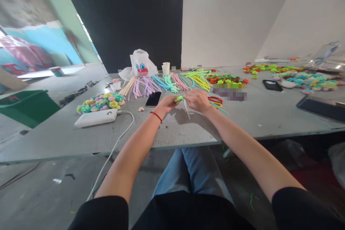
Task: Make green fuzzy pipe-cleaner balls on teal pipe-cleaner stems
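My left hand (169, 103) is closed in a pinch on a bright green fuzzy pipe cleaner (178, 99) bent into a small bundle. Right beside it, my right hand (198, 100) is closed at the bundle's right end, its fingertips partly hidden. A thin pale strip (187, 110) hangs below the right fingers; whether it joins the green piece I cannot tell. Just right of that hand lie scissors with red handles (215, 100). Behind both hands, loose pipe cleaners are spread out in purple (147, 87), pink (180, 82) and yellow (201, 81).
Left on the table are a pile of pastel fuzzy balls (101, 103), a white power bank (96, 118) with a cable, and a phone (153, 99). At the back stand a plastic bag (140, 63) and paper cups (165, 68). Orange-green pieces (228, 79) lie right.
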`<move>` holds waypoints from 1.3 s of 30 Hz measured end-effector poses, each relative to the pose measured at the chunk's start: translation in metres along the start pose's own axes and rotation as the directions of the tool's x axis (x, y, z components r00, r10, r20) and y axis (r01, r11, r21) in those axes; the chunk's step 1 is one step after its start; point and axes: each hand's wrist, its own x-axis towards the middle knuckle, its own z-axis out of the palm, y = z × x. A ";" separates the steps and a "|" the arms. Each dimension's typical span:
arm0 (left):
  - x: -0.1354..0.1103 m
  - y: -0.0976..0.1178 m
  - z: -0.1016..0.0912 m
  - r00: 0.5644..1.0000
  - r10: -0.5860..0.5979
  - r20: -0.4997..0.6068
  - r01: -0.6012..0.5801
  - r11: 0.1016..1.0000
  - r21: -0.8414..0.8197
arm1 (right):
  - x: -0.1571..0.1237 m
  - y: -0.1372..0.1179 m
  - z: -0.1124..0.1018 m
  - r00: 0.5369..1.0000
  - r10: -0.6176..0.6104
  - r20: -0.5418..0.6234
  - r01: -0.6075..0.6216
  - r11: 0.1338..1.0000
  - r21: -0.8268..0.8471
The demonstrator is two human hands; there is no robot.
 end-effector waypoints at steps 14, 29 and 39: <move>-0.012 0.003 0.006 0.931 0.362 0.045 -0.364 0.913 0.184 | 0.005 0.020 0.008 0.996 0.040 0.085 -0.067 0.938 0.339; -0.010 0.006 0.005 0.971 0.229 0.068 -0.232 0.972 0.035 | 0.006 0.023 0.004 0.977 0.123 0.173 -0.200 0.804 0.560; -0.009 0.008 -0.009 0.992 -0.060 0.110 0.078 0.983 -0.168 | 0.005 0.023 -0.001 0.985 0.150 0.084 -0.172 0.851 0.496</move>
